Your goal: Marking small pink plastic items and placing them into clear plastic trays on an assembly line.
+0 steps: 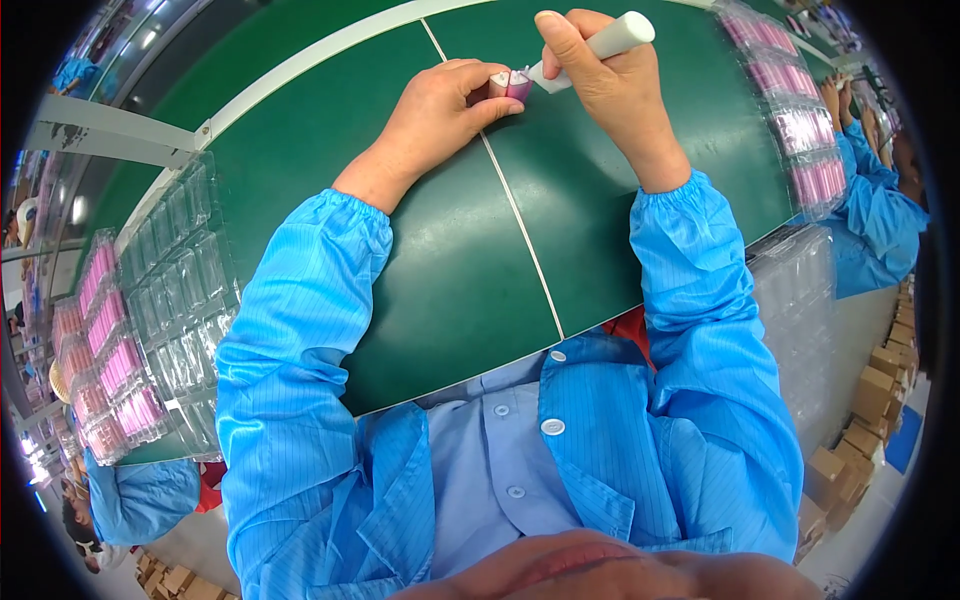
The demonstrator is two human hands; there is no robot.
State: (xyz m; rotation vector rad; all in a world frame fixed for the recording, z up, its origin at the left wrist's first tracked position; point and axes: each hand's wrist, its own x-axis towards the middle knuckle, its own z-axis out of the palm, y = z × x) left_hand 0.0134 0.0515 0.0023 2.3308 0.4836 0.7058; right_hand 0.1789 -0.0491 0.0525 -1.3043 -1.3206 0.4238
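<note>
The left hand [445,105] pinches 2 small pink pieces [510,84] against the green table [460,270], near its far edge; the right hand [600,75] grips a white tool [605,45], tip touching them; best done, I judge, with the pieces pinned flat and the tip steady; both forearms reach forward, the right wrist cocked, thumb on top.

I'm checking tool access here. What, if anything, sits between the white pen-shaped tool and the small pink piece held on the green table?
Nothing visible. The right hand brings the white tool tip straight onto the small pink piece, which the left hand pinches against the green table; the left fingertips sit beside the tip, not across it.
</note>
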